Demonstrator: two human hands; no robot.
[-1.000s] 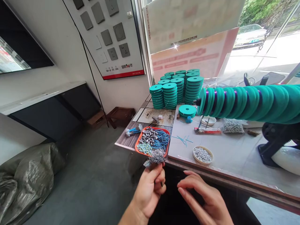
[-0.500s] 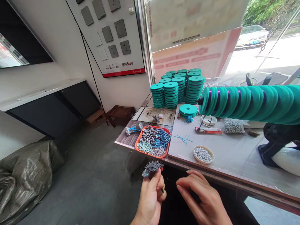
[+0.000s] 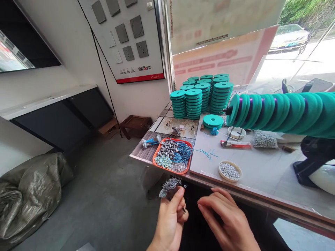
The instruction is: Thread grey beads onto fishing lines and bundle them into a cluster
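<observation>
My left hand (image 3: 171, 216) is closed around a bundle of thin stems with grey, spiky beaded tips (image 3: 169, 187). A dark stem end pokes out below its fingers, and a small pale bead shows beside the thumb tip. To its right, my right hand (image 3: 226, 218) has thumb and fingertips drawn together; what they hold, if anything, is too small to make out. Just beyond the left hand, an orange tray (image 3: 154, 161) holds grey pellets, blue ribbed pieces, pale green pieces and small silvery beads. A round dish (image 3: 219, 174) of grey beads (image 3: 230, 170) lies beyond the right hand.
Stacked green foam spools (image 3: 193, 103) stand at the table's back. A long row of green discs on a rod (image 3: 282, 111) reaches in from the right on a black stand (image 3: 302, 174). Blue thin strips (image 3: 206, 153) and a bag of grey beads (image 3: 265, 139) lie on the board.
The view has shifted slightly. Both hands keep nearly the same pose. A pale bead now shows at my left thumb tip, where a red spot was seen before.
</observation>
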